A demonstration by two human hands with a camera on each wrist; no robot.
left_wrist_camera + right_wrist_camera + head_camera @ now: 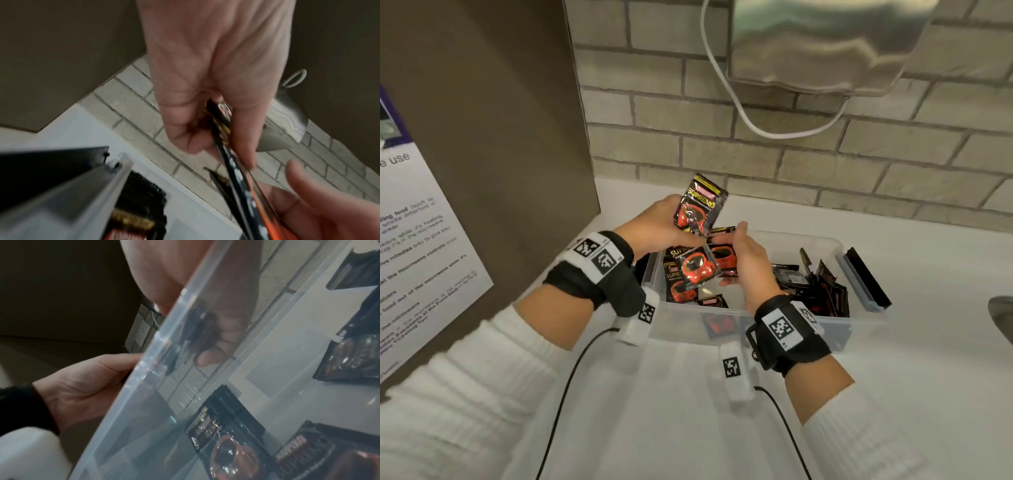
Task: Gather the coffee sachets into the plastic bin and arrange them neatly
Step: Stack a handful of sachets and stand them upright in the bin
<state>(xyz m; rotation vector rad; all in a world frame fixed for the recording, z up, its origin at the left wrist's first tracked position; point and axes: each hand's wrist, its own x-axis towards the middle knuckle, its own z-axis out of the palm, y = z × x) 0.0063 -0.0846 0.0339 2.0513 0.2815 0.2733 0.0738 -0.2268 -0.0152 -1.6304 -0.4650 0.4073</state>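
Above the plastic bin (756, 317), left hand (654, 224) pinches upright sachets (700, 205); right hand (748, 262) grips more sachets (724, 258). Bin on white counter (893, 394), brick wall (825, 164) behind.

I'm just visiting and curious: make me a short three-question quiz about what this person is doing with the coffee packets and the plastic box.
1. True or false: both hands hold coffee sachets above the plastic bin.
2. Multiple choice: the loose sachets already in the bin are (a) in one neat stack, (b) jumbled at different angles, (c) all standing in a row.
3. Fill in: the wall behind the counter is made of ____.

Key:
1. True. The left hand holds a fanned bunch; the right hand holds sachets just below it.
2. b
3. Brick.
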